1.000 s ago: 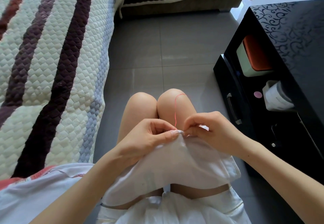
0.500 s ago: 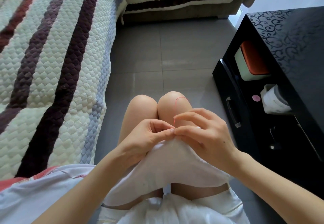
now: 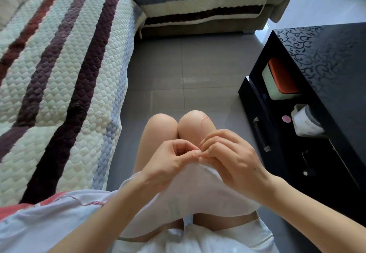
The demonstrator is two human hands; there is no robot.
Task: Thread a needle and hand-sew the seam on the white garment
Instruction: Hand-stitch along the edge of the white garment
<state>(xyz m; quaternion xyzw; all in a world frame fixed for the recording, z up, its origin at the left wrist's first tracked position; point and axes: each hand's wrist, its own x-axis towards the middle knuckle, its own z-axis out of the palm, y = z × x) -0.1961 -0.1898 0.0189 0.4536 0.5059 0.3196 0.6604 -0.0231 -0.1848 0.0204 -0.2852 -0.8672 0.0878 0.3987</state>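
While the quilt [image 3: 59, 78] lies along my left with its dark stripes running away from me, my left hand [image 3: 168, 165] is curled over the top fold of the garment [image 3: 188, 197], thumb and forefinger pinched shut on the cloth's edge just as they were half a second ago. The garment drapes from that pinch down over my thighs, its upper edge raised between my two hands above my knees. My right hand [image 3: 233, 159] meets the left fingertip to fingertip — closed in a tight pinch at the seam, the other fingers bent and stacked above. I cannot make out the needle; it is too small to see in the pinch. The thread [image 3: 203, 128] rises pink from my right fingers and loops over my right knee, a shorter arc than a second ago, when that hand sat lower and further right. The whole view has tipped up a little — more sofa shows. The black cabinet [image 3: 316, 58] stands at my right.
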